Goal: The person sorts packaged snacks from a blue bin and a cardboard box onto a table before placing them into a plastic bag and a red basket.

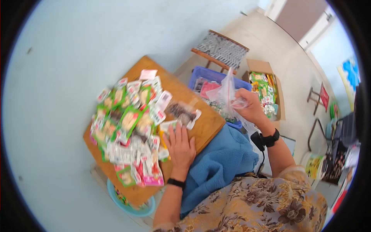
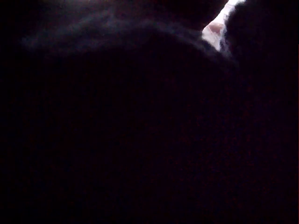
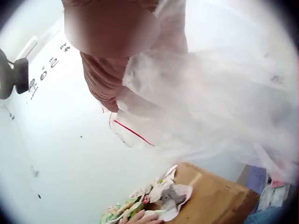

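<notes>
My right hand (image 1: 248, 104) grips a clear plastic bag (image 1: 227, 89) with a red line along its edge, held up over the blue-purple bin. In the right wrist view the crumpled bag (image 3: 201, 102) spreads wide from the fingers. On the wooden table (image 1: 206, 127) my left hand (image 1: 181, 149) lies flat with its fingers spread, fingertips at a small white packet (image 1: 168, 125). Just beyond it lies a clear packet with dark contents (image 1: 184, 114). A large heap of small snack packets (image 1: 129, 120) covers the table's left part. The left wrist view is almost wholly dark.
Beside the table stands a blue-purple bin (image 1: 198, 73) holding packets. A cardboard box (image 1: 281, 96) of packets and a woven stool (image 1: 222, 48) are behind it. Blue cloth (image 1: 220, 154) covers the lap. Below the table's near left corner sits a light blue basin (image 1: 133, 210).
</notes>
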`<action>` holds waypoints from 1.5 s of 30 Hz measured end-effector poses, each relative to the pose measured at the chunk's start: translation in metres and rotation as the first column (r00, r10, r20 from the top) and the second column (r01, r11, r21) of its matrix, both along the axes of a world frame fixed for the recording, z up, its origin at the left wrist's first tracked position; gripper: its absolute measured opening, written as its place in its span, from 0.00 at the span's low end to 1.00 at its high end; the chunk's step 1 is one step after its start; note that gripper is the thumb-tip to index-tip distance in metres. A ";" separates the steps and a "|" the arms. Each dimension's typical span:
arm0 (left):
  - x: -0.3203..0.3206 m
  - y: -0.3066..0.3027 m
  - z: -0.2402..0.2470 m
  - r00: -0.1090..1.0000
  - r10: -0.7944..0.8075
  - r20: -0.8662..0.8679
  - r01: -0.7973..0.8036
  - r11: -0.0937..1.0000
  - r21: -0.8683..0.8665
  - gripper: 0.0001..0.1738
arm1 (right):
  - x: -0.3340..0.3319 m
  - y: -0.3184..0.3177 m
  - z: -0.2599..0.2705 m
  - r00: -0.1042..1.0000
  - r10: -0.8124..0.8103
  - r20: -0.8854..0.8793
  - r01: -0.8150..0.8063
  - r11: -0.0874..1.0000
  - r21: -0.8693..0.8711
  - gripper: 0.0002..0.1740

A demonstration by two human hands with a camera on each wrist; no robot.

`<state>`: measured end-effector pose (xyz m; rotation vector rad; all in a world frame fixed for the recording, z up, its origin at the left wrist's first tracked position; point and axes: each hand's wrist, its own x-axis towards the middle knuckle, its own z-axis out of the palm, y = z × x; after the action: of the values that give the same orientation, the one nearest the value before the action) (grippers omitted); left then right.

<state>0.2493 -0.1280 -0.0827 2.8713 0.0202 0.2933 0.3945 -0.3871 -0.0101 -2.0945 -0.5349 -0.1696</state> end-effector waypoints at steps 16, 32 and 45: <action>-0.065 0.012 0.033 0.925 -0.145 0.352 0.208 0.967 -0.148 0.22 | -0.116 0.061 0.102 0.957 0.073 -0.281 0.133 0.750 0.648 0.05; -0.212 -0.003 0.039 0.966 -0.191 -0.172 0.105 0.904 -0.414 0.28 | -0.197 0.150 -0.067 0.894 0.338 -0.294 -0.353 0.936 0.003 0.16; -0.264 -0.001 0.043 0.939 -0.253 -0.231 0.062 0.790 -0.610 0.24 | -0.203 0.138 -0.088 0.524 0.516 -0.678 -0.817 0.531 -0.226 0.21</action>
<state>-0.0144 -0.1288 -0.0400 2.2338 -0.0645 -0.1718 0.1916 -0.2490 -0.0978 -2.0926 -1.1266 1.1638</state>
